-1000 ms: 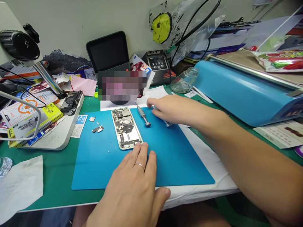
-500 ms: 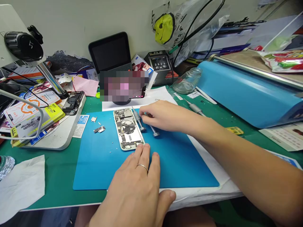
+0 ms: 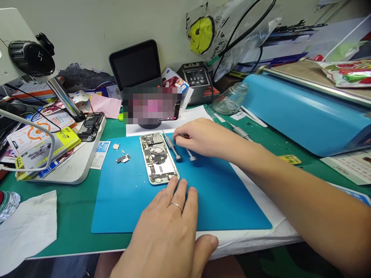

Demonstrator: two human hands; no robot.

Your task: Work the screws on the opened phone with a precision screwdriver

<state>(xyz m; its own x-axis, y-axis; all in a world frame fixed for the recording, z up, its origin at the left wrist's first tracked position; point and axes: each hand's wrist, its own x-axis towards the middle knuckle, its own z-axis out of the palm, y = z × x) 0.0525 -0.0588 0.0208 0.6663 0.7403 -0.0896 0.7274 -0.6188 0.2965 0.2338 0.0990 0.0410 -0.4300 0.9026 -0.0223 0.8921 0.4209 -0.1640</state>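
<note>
Nearest me, the left hand [image 3: 171, 227] lies open, fingertips at the opened phone [image 3: 159, 164] mid-frame: light, stiff, fragile inside I'd guess, best held by its rim. Beyond, the right hand [image 3: 199, 135] pinches a screwdriver [image 3: 191, 156]. A glass jar [image 3: 230, 101] leans upper right, contents unclear.

The mat [image 3: 228, 200] lies on the bench [image 3: 72, 220]. On it, the phone [image 3: 159, 157] is left of the right grip [image 3: 203, 137], with one screwdriver [image 3: 172, 147] between them. Small parts [image 3: 123, 158] lie farther left, past the phone. The jar [image 3: 230, 101] is behind and right of that grip.
</note>
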